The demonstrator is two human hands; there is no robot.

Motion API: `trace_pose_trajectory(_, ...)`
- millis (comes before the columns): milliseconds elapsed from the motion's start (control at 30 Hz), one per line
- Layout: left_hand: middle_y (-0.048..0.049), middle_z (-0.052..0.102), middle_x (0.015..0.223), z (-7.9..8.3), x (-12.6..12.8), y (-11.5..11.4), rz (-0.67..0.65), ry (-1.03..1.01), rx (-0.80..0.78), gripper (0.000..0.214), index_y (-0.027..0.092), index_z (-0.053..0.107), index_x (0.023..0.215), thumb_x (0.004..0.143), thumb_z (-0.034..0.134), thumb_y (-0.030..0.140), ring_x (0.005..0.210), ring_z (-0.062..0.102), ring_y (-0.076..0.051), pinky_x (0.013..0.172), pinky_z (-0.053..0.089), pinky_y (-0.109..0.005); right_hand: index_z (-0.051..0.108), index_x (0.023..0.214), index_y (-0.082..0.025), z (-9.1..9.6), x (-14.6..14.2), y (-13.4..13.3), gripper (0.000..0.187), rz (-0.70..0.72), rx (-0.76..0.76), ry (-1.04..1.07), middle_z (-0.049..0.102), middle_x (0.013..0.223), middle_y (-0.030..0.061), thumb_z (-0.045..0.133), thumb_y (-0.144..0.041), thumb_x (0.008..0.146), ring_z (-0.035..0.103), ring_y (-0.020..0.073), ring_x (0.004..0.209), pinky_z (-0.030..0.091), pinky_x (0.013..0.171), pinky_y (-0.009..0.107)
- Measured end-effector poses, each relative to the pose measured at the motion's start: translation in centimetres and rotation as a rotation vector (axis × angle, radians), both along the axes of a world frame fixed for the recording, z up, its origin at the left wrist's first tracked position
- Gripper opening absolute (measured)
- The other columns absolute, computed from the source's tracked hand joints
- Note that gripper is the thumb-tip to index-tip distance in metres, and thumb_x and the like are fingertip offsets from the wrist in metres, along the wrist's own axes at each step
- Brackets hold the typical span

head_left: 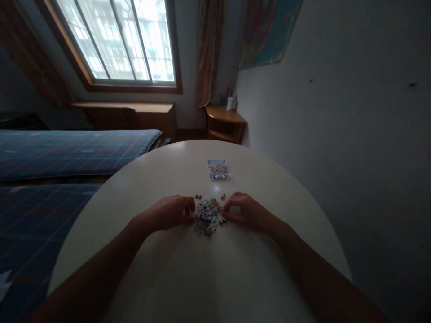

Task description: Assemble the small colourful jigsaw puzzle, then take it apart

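Observation:
A small heap of colourful jigsaw pieces (207, 216) lies in the middle of a round white table (188, 278). My left hand (170, 211) rests at the heap's left edge, fingers curled and pinched against the pieces. My right hand (244, 210) sits at the heap's right edge, its fingers also curled and touching the pieces. What each pinch holds is too small to make out. Two stray pieces (222, 196) lie just beyond the heap. Farther back on the table lies a small picture card (218, 169) with a bright cartoon print.
A bed with a blue checked cover (67, 150) runs along the left of the table. A wooden corner shelf (225, 123) stands behind the table by a barred window (121, 40). A grey wall (353, 134) closes the right side.

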State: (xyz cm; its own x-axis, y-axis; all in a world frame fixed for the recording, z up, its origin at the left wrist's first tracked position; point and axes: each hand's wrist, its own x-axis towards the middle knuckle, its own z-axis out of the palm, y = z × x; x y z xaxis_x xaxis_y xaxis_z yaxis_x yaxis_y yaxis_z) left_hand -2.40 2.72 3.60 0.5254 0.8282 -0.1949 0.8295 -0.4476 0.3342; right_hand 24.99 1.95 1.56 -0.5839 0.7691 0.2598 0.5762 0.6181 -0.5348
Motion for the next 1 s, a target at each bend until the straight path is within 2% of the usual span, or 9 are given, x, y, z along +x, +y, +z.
trace_pose_trajectory(133, -0.0034, 0.071, 0.086, 0.2, -0.4, 0.1, -0.003, 0.008, 0.013, 0.022, 0.023, 0.068, 0.09, 0.084, 0.06, 0.043, 0.069, 0.063, -0.019, 0.059, 0.039, -0.028, 0.075, 0.087, -0.024, -0.3, 1.2, 0.9, 0.005, -0.125, 0.08, 0.0, 0.075, 0.087, 0.0017, 0.07, -0.024, 0.086, 0.067, 0.0169, 0.082, 0.048, 0.08, 0.031)
trace_pose_trajectory(333, -0.0012, 0.071, 0.083, 0.8, -0.2, -0.5, 0.007, 0.055, -0.059, 0.027, 0.023, 0.066, 0.09, 0.072, 0.072, 0.042, 0.067, 0.062, -0.018, 0.055, 0.036, -0.026, 0.079, 0.093, -0.024, -1.6, 1.8, 2.8, 0.013, -0.379, 0.242, -0.138, 0.075, 0.09, 0.0053, 0.067, -0.025, 0.088, 0.066, 0.0203, 0.083, 0.047, 0.08, 0.035)
trace_pose_trajectory(400, -0.0011, 0.071, 0.083, 0.7, -0.2, -0.5, 0.01, 0.053, -0.066, 0.026, 0.023, 0.066, 0.089, 0.071, 0.072, 0.04, 0.068, 0.063, -0.019, 0.055, 0.035, -0.026, 0.079, 0.094, -0.025, -1.9, 1.6, 3.1, 0.014, -0.416, 0.264, -0.206, 0.075, 0.092, 0.0056, 0.066, -0.026, 0.089, 0.065, 0.0219, 0.085, 0.046, 0.081, 0.037)
trace_pose_trajectory(567, -0.0012, 0.071, 0.083, 0.0, -0.8, 0.0, 0.001, 0.023, -0.074, 0.019, 0.023, 0.067, 0.088, 0.073, 0.07, 0.034, 0.072, 0.064, -0.019, 0.058, 0.038, -0.026, 0.079, 0.096, -0.027, -2.1, 1.3, 2.9, 0.019, -0.374, 0.207, -0.246, 0.073, 0.091, 0.0069, 0.062, -0.033, 0.092, 0.064, 0.0218, 0.083, 0.045, 0.078, 0.037)
trace_pose_trajectory(700, -0.0024, 0.071, 0.087, -0.5, -1.5, 0.3, -0.013, -0.011, -0.064, 0.018, 0.023, 0.068, 0.088, 0.074, 0.068, 0.033, 0.075, 0.064, -0.02, 0.061, 0.041, -0.027, 0.079, 0.095, -0.026, -1.2, 1.4, 2.0, 0.017, -0.368, 0.183, -0.178, 0.073, 0.094, 0.0073, 0.065, -0.033, 0.091, 0.065, 0.0214, 0.086, 0.047, 0.08, 0.036)
trace_pose_trajectory(800, -0.0019, 0.07, 0.086, -0.5, -2.0, 0.6, -0.016, -0.038, -0.07, 0.013, 0.023, 0.068, 0.085, 0.075, 0.067, 0.032, 0.074, 0.063, -0.019, 0.063, 0.042, -0.027, 0.079, 0.09, -0.025, -0.2, 1.2, 1.1, 0.011, -0.225, 0.089, -0.095, 0.073, 0.089, 0.0048, 0.07, -0.03, 0.087, 0.066, 0.0183, 0.081, 0.048, 0.078, 0.031)
trace_pose_trajectory(900, -0.0007, 0.068, 0.079, -0.2, -2.5, 1.0, -0.052, -0.075, -0.154, 0.01, 0.021, 0.066, 0.08, 0.078, 0.064, 0.031, 0.069, 0.061, -0.017, 0.06, 0.041, -0.025, 0.078, 0.089, -0.025, 0.4, 0.7, 0.2, 0.009, -0.081, 0.027, -0.078, 0.073, 0.087, 0.0033, 0.074, -0.03, 0.083, 0.067, 0.0168, 0.079, 0.048, 0.079, 0.03)
trace_pose_trajectory(1000, -0.0004, 0.068, 0.078, 0.1, -2.9, 1.5, -0.067, -0.135, -0.214, 0.014, 0.021, 0.066, 0.081, 0.082, 0.061, 0.033, 0.069, 0.061, -0.016, 0.061, 0.042, -0.025, 0.078, 0.092, -0.026, 0.3, 0.4, -0.3, 0.012, -0.013, 0.013, -0.088, 0.073, 0.093, 0.0035, 0.077, -0.031, 0.08, 0.067, 0.0178, 0.086, 0.047, 0.083, 0.032)
